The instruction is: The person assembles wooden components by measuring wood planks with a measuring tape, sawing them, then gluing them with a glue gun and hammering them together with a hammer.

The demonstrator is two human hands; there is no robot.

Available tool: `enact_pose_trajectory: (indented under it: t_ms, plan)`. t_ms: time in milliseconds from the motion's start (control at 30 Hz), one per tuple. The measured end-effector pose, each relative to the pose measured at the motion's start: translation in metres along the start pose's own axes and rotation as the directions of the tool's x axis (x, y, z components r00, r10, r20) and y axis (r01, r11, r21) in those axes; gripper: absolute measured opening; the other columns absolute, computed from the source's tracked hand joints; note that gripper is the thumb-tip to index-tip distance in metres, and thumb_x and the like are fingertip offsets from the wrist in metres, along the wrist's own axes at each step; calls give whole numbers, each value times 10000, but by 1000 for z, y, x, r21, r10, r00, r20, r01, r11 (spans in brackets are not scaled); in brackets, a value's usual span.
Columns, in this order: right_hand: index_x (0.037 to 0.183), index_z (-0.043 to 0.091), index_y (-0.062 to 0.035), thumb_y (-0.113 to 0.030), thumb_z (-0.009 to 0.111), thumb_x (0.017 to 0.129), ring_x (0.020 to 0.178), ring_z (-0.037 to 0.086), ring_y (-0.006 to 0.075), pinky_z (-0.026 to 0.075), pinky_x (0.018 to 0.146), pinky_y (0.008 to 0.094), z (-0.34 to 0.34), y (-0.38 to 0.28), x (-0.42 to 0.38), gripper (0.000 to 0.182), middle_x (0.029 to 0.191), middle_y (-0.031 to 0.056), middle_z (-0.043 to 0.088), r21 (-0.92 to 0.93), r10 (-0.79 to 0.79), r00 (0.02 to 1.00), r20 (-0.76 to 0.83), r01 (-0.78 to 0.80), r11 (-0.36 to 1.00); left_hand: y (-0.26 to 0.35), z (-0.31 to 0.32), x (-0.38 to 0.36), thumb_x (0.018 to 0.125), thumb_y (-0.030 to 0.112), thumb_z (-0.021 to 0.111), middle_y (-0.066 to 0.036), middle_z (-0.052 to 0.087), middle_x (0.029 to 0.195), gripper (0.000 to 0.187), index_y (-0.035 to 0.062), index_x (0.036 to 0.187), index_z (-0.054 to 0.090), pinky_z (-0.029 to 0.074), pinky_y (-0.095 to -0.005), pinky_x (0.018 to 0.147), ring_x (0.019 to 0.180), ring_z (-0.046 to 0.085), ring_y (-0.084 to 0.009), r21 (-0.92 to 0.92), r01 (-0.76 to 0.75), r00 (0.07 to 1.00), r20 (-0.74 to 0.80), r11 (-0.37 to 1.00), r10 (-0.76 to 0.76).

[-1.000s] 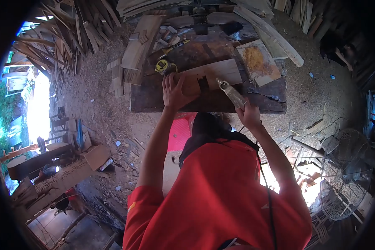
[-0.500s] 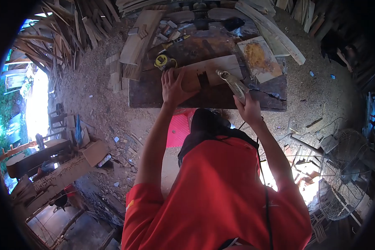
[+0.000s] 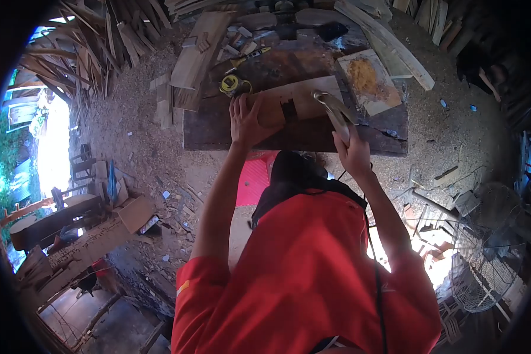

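Observation:
A pale wooden board (image 3: pixel 308 94) with a dark notch-shaped mark near its middle lies across the dark workbench (image 3: pixel 206 133). My left hand (image 3: pixel 246 120) rests flat on the board's left end, fingers stretched out. Just beyond those fingertips sits a yellow and black tape measure (image 3: pixel 230 84). Over the board's right part, my right hand (image 3: pixel 354 151) is closed around a hammer (image 3: pixel 338 118), its shiny metal head (image 3: pixel 321 95) overlapping the board in this view. The lower end of the handle is hidden in my grip.
A yellow-handled tool (image 3: pixel 251 57) and wood offcuts (image 3: pixel 241 41) lie farther back. A stained panel (image 3: pixel 369 79) and long planks (image 3: pixel 389 44) flank the right side; wider boards (image 3: pixel 203 53) stand left. A wire fan guard (image 3: pixel 484 259) stands right. Wood chips cover the floor.
The hammer head has shifted slightly right and up over the board, with my right hand tilting it. My left hand stays in place on the board.

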State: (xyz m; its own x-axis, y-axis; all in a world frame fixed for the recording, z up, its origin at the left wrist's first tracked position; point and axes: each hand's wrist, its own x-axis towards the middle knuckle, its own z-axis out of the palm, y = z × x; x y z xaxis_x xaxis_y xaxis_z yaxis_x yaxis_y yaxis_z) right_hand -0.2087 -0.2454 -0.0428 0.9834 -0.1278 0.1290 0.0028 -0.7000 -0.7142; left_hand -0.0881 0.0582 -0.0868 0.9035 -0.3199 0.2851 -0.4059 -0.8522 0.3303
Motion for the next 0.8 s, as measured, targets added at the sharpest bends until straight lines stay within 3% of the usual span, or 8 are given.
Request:
enact_pose_trajectory:
  t_ms: [100,200,300,400,500,600,633,800]
  plan:
    - [1125,570,-34,-292,684,1008,790,678,525,526,615,597,5,11,5,306,805,289,691,-246,169,960,224,-112,963,-1,-3,4,596,647,911,-232,442,1467,1104,231,1538,513,294,-581,1223,1413,387,-473,10,-11,1000,-14,1000,11]
    - [1188,579,-78,-363,652,1016,795,698,517,545,670,628,2,2,-7,340,784,260,702,-83,54,998,38,-51,995,-2,-1,5,594,650,911,-232,440,1471,1109,235,1541,511,299,-583,1219,1413,389,-472,11,-11,1000,-13,1000,11]
    - [1186,585,-74,-354,651,1018,784,695,518,544,658,623,8,11,-7,333,776,258,700,-54,56,998,25,-54,997,-3,-2,4,595,653,911,-233,438,1474,1113,233,1544,509,303,-584,1216,1412,392,-472,17,-13,1000,-4,1000,13]
    - [1143,578,-56,-332,658,1014,763,690,520,543,640,614,2,11,5,316,771,266,694,-180,117,981,156,-88,980,0,-4,4,598,658,908,-234,437,1475,1110,229,1542,512,305,-585,1216,1411,394,-473,25,-9,1000,-1,1000,9]
    - [1091,564,-41,-321,658,1012,755,686,521,543,629,606,-10,-14,0,306,767,271,689,44,39,999,-13,-38,998,0,-1,-1,600,662,905,-233,442,1471,1107,224,1539,516,305,-587,1215,1411,395,-473,21,-6,1000,-5,1000,7]
    - [1148,589,-14,-327,689,1005,781,670,537,519,616,603,4,15,2,358,775,289,681,-117,106,982,157,-88,989,-2,-2,5,599,661,905,-231,448,1465,1108,219,1538,518,307,-588,1212,1408,397,-471,25,-23,999,-23,999,23]
    - [1118,589,-25,-316,684,1008,764,666,537,512,603,601,4,17,3,324,767,283,679,-149,52,985,162,-27,988,-1,-3,5,598,659,906,-230,450,1463,1108,217,1537,518,307,-589,1212,1406,399,-469,26,-23,999,-21,999,24]
    - [1106,580,-56,-329,659,1017,751,681,520,534,615,602,3,-2,-8,298,788,277,691,-71,54,999,-5,-54,996,1,-1,5,597,648,910,-227,452,1459,1101,203,1528,525,308,-588,1212,1399,405,-464,30,-47,999,-27,998,47]
